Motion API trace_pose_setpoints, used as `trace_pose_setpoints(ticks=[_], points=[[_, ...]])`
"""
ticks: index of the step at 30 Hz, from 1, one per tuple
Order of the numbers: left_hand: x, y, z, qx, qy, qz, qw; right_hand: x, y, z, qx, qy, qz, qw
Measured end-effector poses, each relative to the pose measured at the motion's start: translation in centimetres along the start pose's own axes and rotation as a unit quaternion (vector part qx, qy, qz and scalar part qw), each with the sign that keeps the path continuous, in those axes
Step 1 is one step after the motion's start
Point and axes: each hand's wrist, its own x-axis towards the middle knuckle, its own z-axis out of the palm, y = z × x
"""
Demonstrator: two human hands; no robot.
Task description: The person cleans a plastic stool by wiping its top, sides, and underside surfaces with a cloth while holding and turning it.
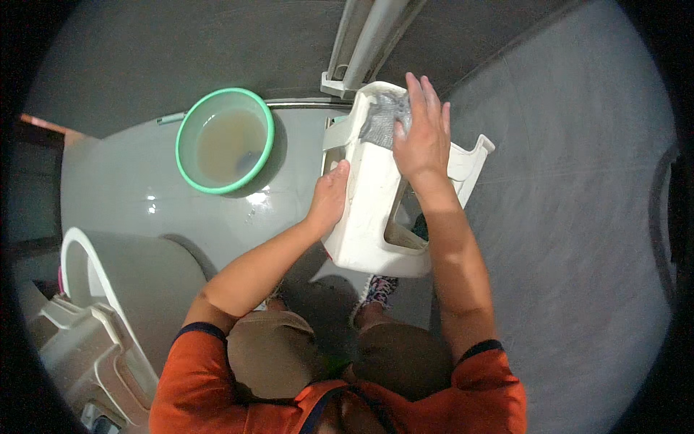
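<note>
A white moulded plastic frame [368,209] with cut-out openings is tilted up in front of me above the floor; its exact kind is unclear. My left hand [329,198] grips its left edge, thumb on top. Across its far end lies a grey wet-looking mesh cloth [379,120]. My right hand [425,138] rests flat over the right part of that cloth, fingers stretched forward, and hides some of it. To the left stands a pale basin with a green rim [224,190], holding murky brown water [225,144] and a dark thing under the surface.
At lower left stands a large white tub [146,266], with another white plastic frame [97,352] beside it. White pipes [368,46] run down the dark wall ahead. The grey floor [271,217] has shiny wet spots. My patterned shoes [377,293] are below the frame.
</note>
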Motion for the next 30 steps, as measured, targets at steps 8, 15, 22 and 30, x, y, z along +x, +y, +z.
trace_pose_setpoints(ticks=[8,15,22,30], points=[[-0.4,2.2,-0.5,-0.044,0.003,-0.059,0.997,-13.8,-5.2,-0.7,-0.117,-0.304,-0.228,0.918],[-0.5,1.8,0.0,0.011,-0.088,-0.089,0.992,-2.2,-1.3,-1.3,-0.166,-0.044,-0.137,0.975],[-0.7,1.4,-0.6,-0.190,-0.072,-0.166,0.965,-14.5,-4.1,1.4,-0.111,-0.201,-0.254,0.939],[0.3,-0.2,-1.3,0.060,-0.078,-0.162,0.982,-14.4,-4.2,-1.1,-0.169,-0.274,-0.232,0.918]])
